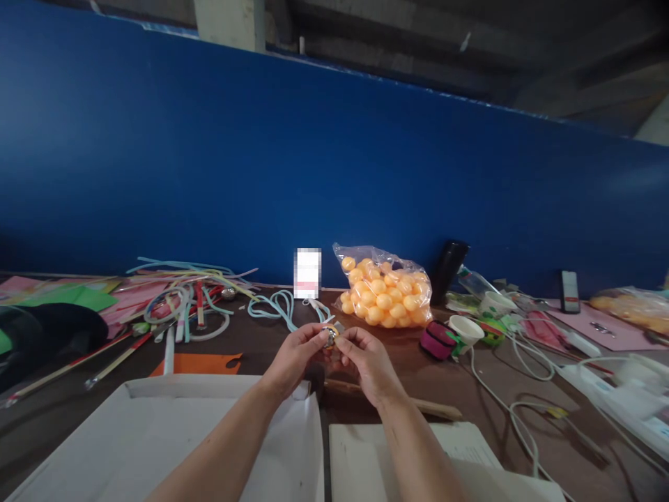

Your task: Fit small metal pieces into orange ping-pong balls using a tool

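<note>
Both my hands meet above the brown table, just in front of a clear bag of orange balls. My left hand and my right hand each pinch a small round object, orange with a grey metallic part, held between the fingertips of both. What the object is exactly I cannot make out. Below my forearms lie a white cardboard box lid on the left and a white sheet on the right.
Coloured tubes and straws and paper sheets pile up at the left. A light blue cord, a pink pouch, paper cups, a black cylinder, white cables, a power strip and a wooden stick crowd the right. A blue wall stands behind.
</note>
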Tool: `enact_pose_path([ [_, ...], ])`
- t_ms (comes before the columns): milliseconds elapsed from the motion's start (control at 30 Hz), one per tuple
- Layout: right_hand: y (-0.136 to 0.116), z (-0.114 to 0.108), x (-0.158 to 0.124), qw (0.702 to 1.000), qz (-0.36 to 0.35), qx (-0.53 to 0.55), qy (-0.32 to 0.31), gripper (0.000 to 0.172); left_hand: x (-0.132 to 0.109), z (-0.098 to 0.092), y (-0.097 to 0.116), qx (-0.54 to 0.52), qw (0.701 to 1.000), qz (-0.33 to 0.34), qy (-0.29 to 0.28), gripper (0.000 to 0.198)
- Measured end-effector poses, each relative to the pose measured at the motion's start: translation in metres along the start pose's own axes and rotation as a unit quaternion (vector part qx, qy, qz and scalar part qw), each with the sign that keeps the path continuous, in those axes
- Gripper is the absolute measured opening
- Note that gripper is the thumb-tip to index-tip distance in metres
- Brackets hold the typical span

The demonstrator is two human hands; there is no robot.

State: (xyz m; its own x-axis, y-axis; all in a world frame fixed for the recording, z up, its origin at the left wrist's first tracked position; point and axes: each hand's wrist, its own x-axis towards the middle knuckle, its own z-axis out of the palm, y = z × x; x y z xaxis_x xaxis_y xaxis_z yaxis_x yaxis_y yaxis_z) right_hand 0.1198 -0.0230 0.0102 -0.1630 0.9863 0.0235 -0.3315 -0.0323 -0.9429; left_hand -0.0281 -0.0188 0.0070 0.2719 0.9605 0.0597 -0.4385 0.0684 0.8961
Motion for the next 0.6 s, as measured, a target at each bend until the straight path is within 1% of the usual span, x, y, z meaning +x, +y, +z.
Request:
enact_pose_path([
  [133, 0.0023, -0.0024, 0.0014, 1.000, -0.005, -0.022, -0.005, 0.030, 0.0006, -0.0003, -0.0015, 0.001, 1.000, -0.006, -0.005, 0.029],
  [333, 0.0045, -0.0040, 0.0024, 1.000, -0.008, -0.017, -0.009, 0.028, 0.0007, -0.0002, -0.0026, 0.004, 1.000, -0.002, -0.016, 0.028],
  [600, 0.0046, -0.0028, 0.0014, 1.000, -0.010, -0.017, -0.003, 0.029, 0.0014, -0.0011, -0.0039, 0.006, 1.000, 0.017, -0.020, 0.028],
])
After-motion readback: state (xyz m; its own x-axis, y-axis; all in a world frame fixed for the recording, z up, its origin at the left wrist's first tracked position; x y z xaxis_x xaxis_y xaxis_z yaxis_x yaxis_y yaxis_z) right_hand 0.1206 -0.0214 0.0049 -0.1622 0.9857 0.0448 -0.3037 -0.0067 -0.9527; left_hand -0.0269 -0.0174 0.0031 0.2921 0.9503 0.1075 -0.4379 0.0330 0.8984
